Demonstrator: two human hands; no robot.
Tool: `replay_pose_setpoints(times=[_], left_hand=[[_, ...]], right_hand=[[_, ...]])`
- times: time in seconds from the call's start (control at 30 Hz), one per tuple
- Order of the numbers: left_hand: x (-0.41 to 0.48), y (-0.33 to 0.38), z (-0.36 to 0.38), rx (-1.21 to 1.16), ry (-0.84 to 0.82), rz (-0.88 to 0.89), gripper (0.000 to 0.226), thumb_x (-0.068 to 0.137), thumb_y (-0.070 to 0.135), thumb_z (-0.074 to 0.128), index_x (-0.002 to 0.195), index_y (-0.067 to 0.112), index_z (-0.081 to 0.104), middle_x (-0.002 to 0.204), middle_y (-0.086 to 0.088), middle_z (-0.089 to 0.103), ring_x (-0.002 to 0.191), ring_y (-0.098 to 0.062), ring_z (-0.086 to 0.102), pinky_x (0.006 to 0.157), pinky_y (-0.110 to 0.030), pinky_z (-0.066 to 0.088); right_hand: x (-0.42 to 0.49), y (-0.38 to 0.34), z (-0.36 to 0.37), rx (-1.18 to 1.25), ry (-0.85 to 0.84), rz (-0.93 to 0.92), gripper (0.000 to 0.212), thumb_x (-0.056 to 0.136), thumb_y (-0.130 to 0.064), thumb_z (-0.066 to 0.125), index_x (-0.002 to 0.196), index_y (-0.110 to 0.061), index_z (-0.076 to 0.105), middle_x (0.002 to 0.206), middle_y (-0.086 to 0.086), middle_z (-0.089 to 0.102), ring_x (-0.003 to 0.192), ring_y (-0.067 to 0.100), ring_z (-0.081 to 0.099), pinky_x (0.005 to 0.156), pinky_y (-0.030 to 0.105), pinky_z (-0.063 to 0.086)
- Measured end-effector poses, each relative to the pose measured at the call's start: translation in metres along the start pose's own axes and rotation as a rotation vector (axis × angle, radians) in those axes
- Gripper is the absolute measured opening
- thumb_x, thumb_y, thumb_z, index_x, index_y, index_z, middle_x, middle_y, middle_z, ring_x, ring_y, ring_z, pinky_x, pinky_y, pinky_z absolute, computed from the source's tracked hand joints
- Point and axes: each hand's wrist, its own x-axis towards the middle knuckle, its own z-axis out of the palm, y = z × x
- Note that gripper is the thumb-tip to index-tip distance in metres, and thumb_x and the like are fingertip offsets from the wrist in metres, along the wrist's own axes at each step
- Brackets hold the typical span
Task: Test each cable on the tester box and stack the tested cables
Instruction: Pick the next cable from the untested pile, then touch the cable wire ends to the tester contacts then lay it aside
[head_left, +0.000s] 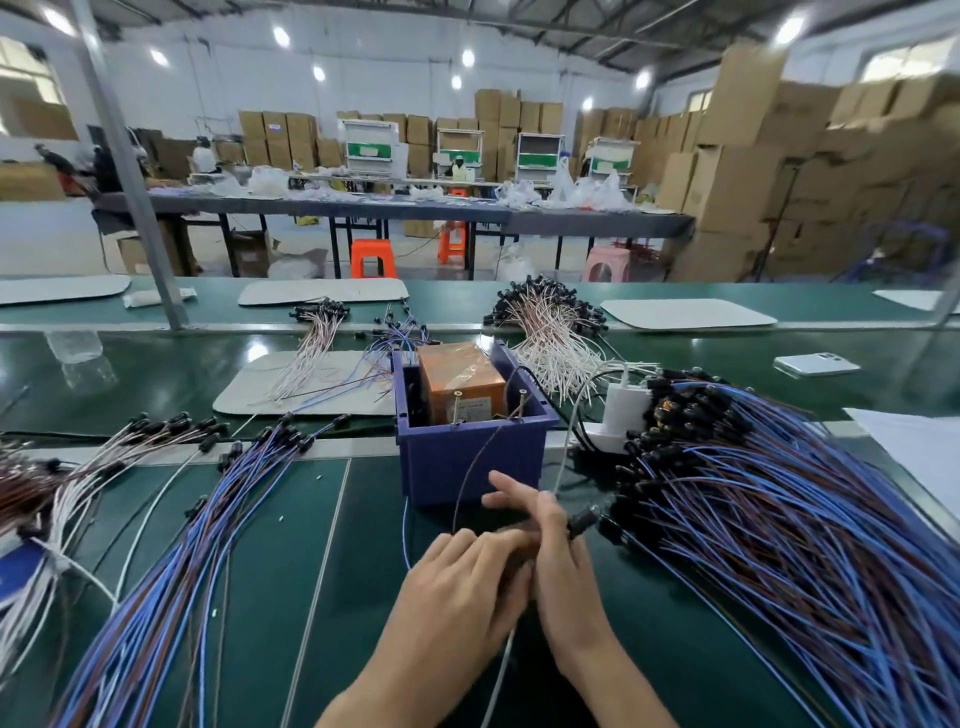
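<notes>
Both forearms in from near edge, converging just in front of tester box (470, 457). Left hand (462, 579) knuckles up, fingers curled, tucked against right palm. Brown cable (455, 514) runs into that grip. Right hand (558, 564) edge-on, two fingers straight, tips near box front. Rest of right grip hidden. Hands touching, wrists apart.

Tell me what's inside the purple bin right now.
An orange taped tester box sits in the purple bin, two upright screws at its front. The bin's walls hide its lower part.
</notes>
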Motion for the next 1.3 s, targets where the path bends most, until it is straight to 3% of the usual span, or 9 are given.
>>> replay_pose_setpoints(times=[0.23,0.4,0.5,0.67,0.8,0.9,1.03,1.17,1.3], left_hand=[[-0.001,-0.004,-0.006,-0.177,0.036,-0.043,0.017,0.093,0.015,0.060,0.098,0.008,0.074,0.088,0.010,0.072,0.065,-0.008,0.067,0.053,-0.022,0.053],[0.039,0.014,-0.040,-0.603,0.262,-0.391,0.013,0.101,0.035,0.051,0.103,0.039,0.064,0.082,0.014,0.072,0.068,-0.003,0.068,0.060,-0.010,0.049],[0.084,0.035,-0.061,-0.814,0.385,-0.470,0.025,0.106,0.042,0.045,0.099,0.033,0.067,0.077,0.004,0.072,0.052,-0.008,0.061,0.052,-0.015,0.049],[0.151,0.067,-0.089,-1.000,0.435,-0.421,0.027,0.106,0.036,0.044,0.096,0.029,0.068,0.077,0.003,0.071,0.046,-0.014,0.059,0.045,-0.018,0.045],[0.201,0.089,-0.074,-1.011,0.321,-0.362,0.025,0.107,0.032,0.046,0.100,0.025,0.069,0.079,0.002,0.072,0.049,-0.015,0.060,0.046,-0.021,0.044],[0.237,0.103,-0.037,-0.952,0.194,-0.358,0.021,0.105,0.029,0.051,0.100,0.023,0.070,0.082,0.006,0.075,0.049,-0.012,0.062,0.045,-0.019,0.044],[0.282,0.116,0.035,-0.776,-0.102,-0.358,0.023,0.103,0.029,0.054,0.089,0.021,0.070,0.076,0.006,0.073,0.050,-0.010,0.059,0.050,-0.023,0.043],[0.305,0.125,0.101,-0.461,-0.290,-0.312,0.041,0.102,0.035,0.055,0.080,0.005,0.072,0.077,-0.016,0.072,0.059,-0.022,0.057,0.062,-0.034,0.047],[0.302,0.121,0.134,-0.229,-0.450,-0.337,0.048,0.103,0.045,0.048,0.077,0.009,0.066,0.069,-0.006,0.064,0.064,-0.023,0.060,0.064,-0.032,0.045]], right_hand=[[-0.009,-0.018,0.000,-0.149,-0.207,-0.171,0.041,0.095,-0.063,0.042,0.134,-0.057,0.051,0.131,-0.027,0.060,0.127,-0.006,0.051,0.103,0.014,0.042],[-0.014,-0.056,-0.016,-0.225,-0.340,-0.302,0.054,0.096,-0.060,0.055,0.146,-0.055,0.035,0.123,-0.023,0.063,0.120,0.001,0.060,0.104,0.027,0.048],[-0.014,-0.089,-0.031,-0.200,-0.158,-0.433,0.039,0.099,-0.051,0.050,0.138,-0.048,0.046,0.094,-0.014,0.065,0.084,0.005,0.063,0.084,0.037,0.055],[-0.019,-0.137,-0.077,-0.248,0.037,-0.528,0.019,0.102,-0.041,0.052,0.117,-0.043,0.064,0.074,-0.016,0.059,0.062,0.001,0.048,0.057,0.020,0.040],[-0.024,-0.163,-0.130,-0.340,0.260,-0.562,0.019,0.100,-0.043,0.056,0.109,-0.035,0.071,0.078,-0.007,0.067,0.061,0.009,0.056,0.054,0.018,0.043],[-0.021,-0.167,-0.183,-0.626,0.449,-0.522,0.020,0.101,-0.043,0.056,0.111,-0.034,0.071,0.068,-0.019,0.061,0.064,-0.001,0.059,0.055,0.011,0.041],[-0.012,-0.158,-0.245,-1.024,0.607,-0.378,0.020,0.103,-0.038,0.054,0.113,-0.033,0.071,0.081,-0.016,0.065,0.076,0.013,0.063,0.062,0.030,0.043],[-0.003,-0.143,-0.290,-1.254,0.537,-0.090,0.027,0.106,-0.039,0.046,0.122,-0.035,0.067,0.114,0.000,0.073,0.102,0.028,0.065,0.073,0.036,0.047],[0.004,-0.126,-0.311,-1.376,0.365,0.178,0.032,0.105,-0.044,0.044,0.127,-0.030,0.064,0.124,0.003,0.068,0.113,0.029,0.062,0.081,0.036,0.047]])
